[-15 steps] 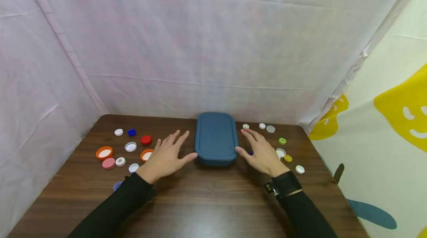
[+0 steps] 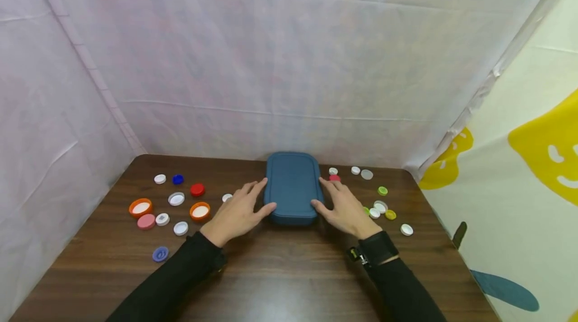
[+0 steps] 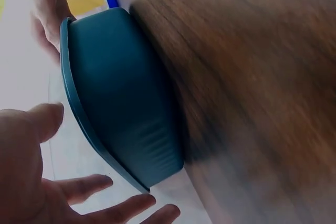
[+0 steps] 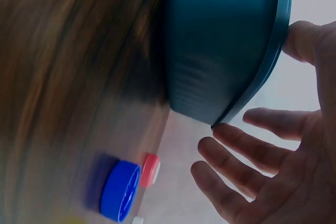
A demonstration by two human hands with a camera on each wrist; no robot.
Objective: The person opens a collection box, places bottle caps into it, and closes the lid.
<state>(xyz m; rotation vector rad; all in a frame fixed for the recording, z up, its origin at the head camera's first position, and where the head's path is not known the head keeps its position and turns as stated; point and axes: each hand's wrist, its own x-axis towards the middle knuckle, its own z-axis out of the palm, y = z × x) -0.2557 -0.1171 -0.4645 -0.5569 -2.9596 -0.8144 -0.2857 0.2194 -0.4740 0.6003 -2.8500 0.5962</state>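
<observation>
Teal lidded box (image 2: 292,187) sits mid-table, both hands closing in on its flanks.

Left hand (image 2: 236,213) is on the box's left side and right hand (image 2: 345,207) on its right, each equally near, so the box lies straight between them with its long axis running away from the person toward the draped backdrop. Both hands are spread, fingers straight and relaxed, nothing clasped; the thumbs look to be just touching the near corners, though the wrist views show slim gaps at the fingers. It's a smooth, matte, round-cornered box with a thin lip around the lid, standing flat on the dark wood table (image 2: 280,272). Loose bottle caps (image 2: 176,198) are scattered either side, a blue cap (image 4: 120,190) close under the right hand.
</observation>
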